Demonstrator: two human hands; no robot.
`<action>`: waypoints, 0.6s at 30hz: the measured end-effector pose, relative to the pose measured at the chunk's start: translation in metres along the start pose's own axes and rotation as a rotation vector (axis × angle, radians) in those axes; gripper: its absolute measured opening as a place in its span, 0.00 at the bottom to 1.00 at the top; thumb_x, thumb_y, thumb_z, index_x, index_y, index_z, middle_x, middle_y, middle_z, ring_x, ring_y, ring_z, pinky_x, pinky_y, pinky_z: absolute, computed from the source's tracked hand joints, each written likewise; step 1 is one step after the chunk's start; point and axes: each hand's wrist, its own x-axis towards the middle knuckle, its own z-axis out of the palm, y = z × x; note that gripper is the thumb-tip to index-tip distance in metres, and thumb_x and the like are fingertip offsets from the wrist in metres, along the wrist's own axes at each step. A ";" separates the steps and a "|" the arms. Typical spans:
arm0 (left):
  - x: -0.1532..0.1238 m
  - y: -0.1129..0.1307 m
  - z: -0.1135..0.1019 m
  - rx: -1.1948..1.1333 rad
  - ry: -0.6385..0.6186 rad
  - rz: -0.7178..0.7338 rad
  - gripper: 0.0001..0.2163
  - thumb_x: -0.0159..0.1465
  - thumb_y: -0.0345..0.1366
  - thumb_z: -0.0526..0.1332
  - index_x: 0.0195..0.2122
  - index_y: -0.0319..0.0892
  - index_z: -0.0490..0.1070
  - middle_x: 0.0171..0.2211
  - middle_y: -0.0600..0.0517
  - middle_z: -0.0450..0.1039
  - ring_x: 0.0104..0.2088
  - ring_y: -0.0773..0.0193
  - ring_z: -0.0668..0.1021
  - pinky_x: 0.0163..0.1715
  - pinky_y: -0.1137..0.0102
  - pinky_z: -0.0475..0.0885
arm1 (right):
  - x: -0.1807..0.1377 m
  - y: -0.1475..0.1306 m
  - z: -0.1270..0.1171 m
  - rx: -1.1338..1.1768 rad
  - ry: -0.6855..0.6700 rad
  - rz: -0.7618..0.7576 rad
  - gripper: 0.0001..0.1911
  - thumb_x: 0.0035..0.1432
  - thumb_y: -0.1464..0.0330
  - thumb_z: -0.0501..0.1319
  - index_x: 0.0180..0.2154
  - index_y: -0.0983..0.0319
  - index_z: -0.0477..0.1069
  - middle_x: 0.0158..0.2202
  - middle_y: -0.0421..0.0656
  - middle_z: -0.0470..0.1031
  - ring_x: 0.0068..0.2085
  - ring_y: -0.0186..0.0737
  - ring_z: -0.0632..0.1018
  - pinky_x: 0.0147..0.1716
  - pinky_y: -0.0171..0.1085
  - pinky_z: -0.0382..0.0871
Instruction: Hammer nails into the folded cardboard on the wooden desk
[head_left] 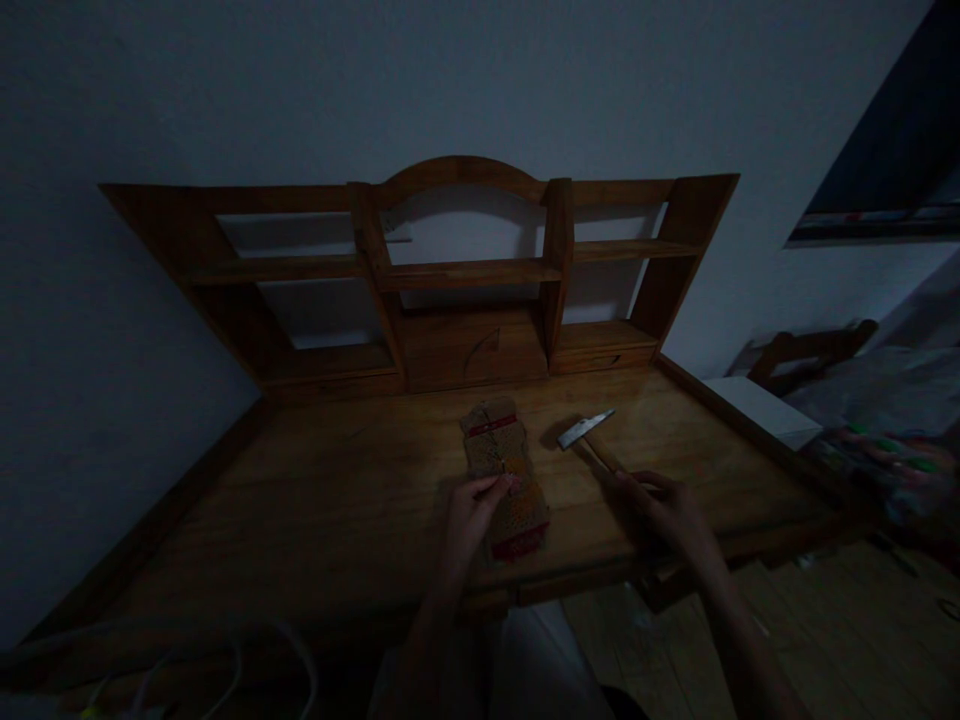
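Note:
A brown cardboard packet (pixel 504 470) with red bands lies flat on the wooden desk (pixel 337 480), near its front middle. My left hand (pixel 474 505) rests on the packet's left side, its fingers curled and pinched on the packet's edge. My right hand (pixel 666 508) is wrapped round the wooden handle of a hammer (pixel 592 437). The hammer's metal head lies on the desk just right of the packet, pointing away from me. The picture is very dark.
A wooden hutch with open shelves (pixel 457 275) stands at the back of the desk against a pale wall. A white box (pixel 761 408) and a wooden chair back (pixel 810 350) are to the right. Pale cables (pixel 247 650) hang at the lower left.

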 end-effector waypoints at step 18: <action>0.003 -0.001 -0.004 -0.070 -0.037 -0.106 0.17 0.55 0.47 0.62 0.35 0.38 0.79 0.37 0.45 0.78 0.41 0.51 0.78 0.43 0.62 0.71 | 0.002 0.002 0.000 0.011 -0.023 0.015 0.25 0.50 0.49 0.58 0.38 0.62 0.76 0.33 0.47 0.80 0.37 0.51 0.79 0.30 0.37 0.69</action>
